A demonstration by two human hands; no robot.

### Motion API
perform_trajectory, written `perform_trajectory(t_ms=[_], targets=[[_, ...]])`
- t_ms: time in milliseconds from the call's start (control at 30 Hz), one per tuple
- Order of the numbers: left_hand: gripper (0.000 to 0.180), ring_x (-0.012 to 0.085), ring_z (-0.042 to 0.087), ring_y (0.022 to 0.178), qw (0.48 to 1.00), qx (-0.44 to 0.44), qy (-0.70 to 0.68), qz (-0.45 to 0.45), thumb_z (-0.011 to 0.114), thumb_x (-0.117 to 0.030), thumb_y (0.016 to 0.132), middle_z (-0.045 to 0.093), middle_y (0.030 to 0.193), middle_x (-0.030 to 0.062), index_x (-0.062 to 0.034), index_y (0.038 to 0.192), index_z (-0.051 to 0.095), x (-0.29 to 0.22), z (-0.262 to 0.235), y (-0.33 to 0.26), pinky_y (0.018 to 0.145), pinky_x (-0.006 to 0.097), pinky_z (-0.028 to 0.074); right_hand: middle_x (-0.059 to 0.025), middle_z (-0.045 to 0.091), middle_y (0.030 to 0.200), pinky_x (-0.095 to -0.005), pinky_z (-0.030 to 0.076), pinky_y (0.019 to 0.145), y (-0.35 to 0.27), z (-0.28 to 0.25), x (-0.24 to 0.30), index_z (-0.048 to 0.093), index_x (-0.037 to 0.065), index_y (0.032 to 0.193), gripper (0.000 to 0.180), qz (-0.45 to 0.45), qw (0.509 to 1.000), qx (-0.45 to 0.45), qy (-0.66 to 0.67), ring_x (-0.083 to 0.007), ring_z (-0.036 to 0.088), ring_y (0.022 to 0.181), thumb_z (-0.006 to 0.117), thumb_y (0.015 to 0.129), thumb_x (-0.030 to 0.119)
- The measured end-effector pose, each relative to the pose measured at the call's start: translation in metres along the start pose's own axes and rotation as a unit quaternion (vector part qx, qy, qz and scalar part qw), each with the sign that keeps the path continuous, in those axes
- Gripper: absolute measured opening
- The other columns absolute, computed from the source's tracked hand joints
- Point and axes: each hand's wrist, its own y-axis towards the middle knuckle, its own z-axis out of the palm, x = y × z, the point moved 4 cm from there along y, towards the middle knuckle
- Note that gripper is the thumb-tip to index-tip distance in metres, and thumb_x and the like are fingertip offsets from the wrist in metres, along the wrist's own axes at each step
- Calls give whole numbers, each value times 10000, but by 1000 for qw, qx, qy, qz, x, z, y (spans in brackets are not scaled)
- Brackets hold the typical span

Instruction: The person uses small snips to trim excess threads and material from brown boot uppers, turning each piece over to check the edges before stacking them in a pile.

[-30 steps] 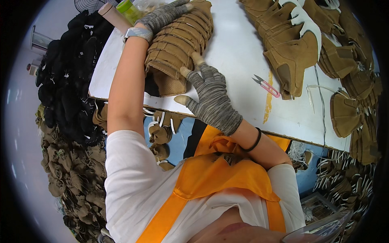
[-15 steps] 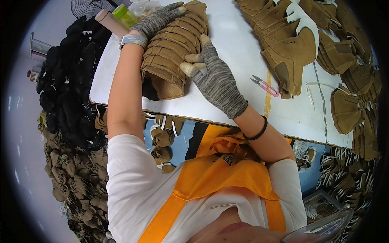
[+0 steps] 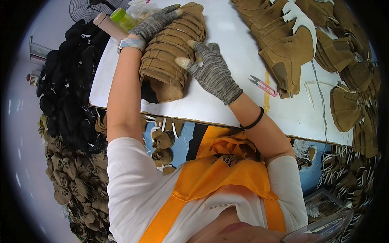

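White counter (image 3: 243, 52) with one stack of tan shoe uppers (image 3: 172, 52), grasped between left hand (image 3: 156, 22) and right hand (image 3: 210, 71); one pair of pink snips (image 3: 264, 85) nearby.

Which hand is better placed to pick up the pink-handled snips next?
Probably the right hand: it rests on the near side of the tan stack, closer to the snips. The left hand grips the stack's far side.

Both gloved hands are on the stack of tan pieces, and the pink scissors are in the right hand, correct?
Not quite. In the head view both hands, left and right, grip the stack of tan pieces, but the pink scissors lie on the white table, untouched.
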Motion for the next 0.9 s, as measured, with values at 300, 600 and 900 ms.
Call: perform_trajectory(t_ms=[300, 600, 900], targets=[[598, 233, 368, 1309, 1000, -13, 15, -1, 384, -494, 910, 414, 1402, 92, -144, 1395, 384, 2, 3, 6, 1100, 329, 255, -210, 424, 1333, -479, 293, 1043, 31, -5, -16, 552, 96, 1188, 709, -82, 995, -27, -45, -355, 444, 1191, 689, 705, 597], [444, 182, 305, 1346, 999, 14, 42, -19, 312, -121, 977, 321, 1470, 26, -197, 1413, 347, 3, 3, 4, 1116, 301, 240, -217, 555, 1203, -345, 410, 967, 99, -22, -37, 353, -68, 1333, 970, 2, 994, 3, 110, -283, 542, 1127, 525, 773, 704], [599, 243, 371, 1300, 996, -42, -69, -27, 470, -500, 908, 455, 1369, 135, -116, 1366, 433, 7, 0, 4, 1085, 329, 243, -234, 532, 1157, -386, 419, 951, 17, -16, -1, 367, -31, 1303, 976, -57, 998, -9, -7, -331, 536, 1066, 703, 673, 634]])
